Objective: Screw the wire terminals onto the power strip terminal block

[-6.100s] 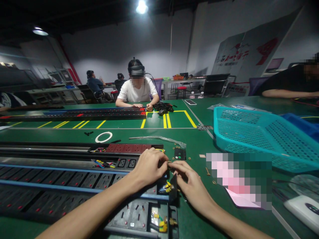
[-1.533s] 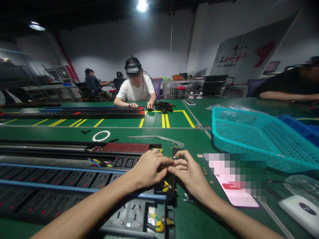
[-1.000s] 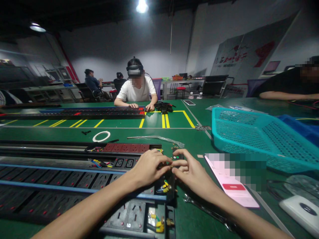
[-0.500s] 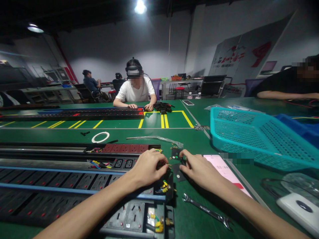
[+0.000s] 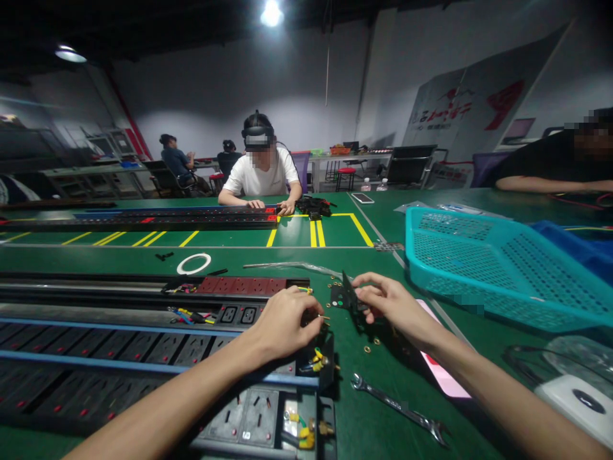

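Observation:
My left hand [image 5: 286,326] rests above the end of a black power distribution strip [image 5: 143,345], with a small brass screw [image 5: 325,317] pinched at its fingertips. Yellow-green ring-terminal wires [image 5: 317,361] lie just below that hand in the strip's open end. My right hand [image 5: 387,301] grips a small black metal plate [image 5: 347,296], which stands tilted on its edge. Several brass washers [image 5: 368,349] are scattered on the green mat near the plate.
A steel open-end wrench [image 5: 397,407] lies below my right forearm. A teal mesh basket [image 5: 479,268] and a phone [image 5: 443,377] are to the right. A co-worker [image 5: 258,167] works at another strip [image 5: 143,218] across the table.
My right hand has moved up and to the right, raising the black plate onto its edge. My left hand has barely moved.

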Demonstrator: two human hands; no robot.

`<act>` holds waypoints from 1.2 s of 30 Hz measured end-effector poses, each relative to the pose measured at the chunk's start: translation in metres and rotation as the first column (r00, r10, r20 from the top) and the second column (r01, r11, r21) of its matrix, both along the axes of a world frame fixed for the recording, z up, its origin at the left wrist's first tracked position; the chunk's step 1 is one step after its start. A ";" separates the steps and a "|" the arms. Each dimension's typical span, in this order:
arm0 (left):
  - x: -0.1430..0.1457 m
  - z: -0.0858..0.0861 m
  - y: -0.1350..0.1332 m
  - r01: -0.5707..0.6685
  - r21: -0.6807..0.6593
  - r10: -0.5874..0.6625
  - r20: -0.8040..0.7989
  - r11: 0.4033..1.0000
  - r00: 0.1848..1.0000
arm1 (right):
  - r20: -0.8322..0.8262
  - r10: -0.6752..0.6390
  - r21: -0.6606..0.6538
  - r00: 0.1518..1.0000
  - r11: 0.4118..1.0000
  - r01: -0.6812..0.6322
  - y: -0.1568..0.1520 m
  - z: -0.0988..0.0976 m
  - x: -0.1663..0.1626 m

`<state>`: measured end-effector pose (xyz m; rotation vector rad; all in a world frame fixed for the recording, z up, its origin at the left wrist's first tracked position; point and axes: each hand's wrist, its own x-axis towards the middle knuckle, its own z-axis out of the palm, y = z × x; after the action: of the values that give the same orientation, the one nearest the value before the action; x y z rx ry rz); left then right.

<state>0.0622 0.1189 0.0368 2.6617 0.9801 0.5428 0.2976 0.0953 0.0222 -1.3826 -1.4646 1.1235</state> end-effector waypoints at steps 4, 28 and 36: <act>0.000 0.000 -0.001 -0.017 -0.005 0.017 0.005 1.000 1.000 | -0.149 -0.007 -0.056 0.989 0.998 -0.002 -0.004 -0.011 -0.013; -0.010 0.003 0.002 0.028 -0.088 -0.025 0.033 0.996 0.999 | -0.166 0.086 -0.019 0.982 0.996 -0.090 -0.019 -0.032 -0.045; -0.014 0.005 0.005 0.091 -0.192 -0.090 0.013 0.977 0.996 | -0.062 0.072 0.018 0.995 0.997 -0.071 -0.020 -0.026 -0.039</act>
<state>0.0479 0.1235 0.0419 2.5169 0.8584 0.4121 0.2584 0.0750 -0.0035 -1.2818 -1.4852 1.1872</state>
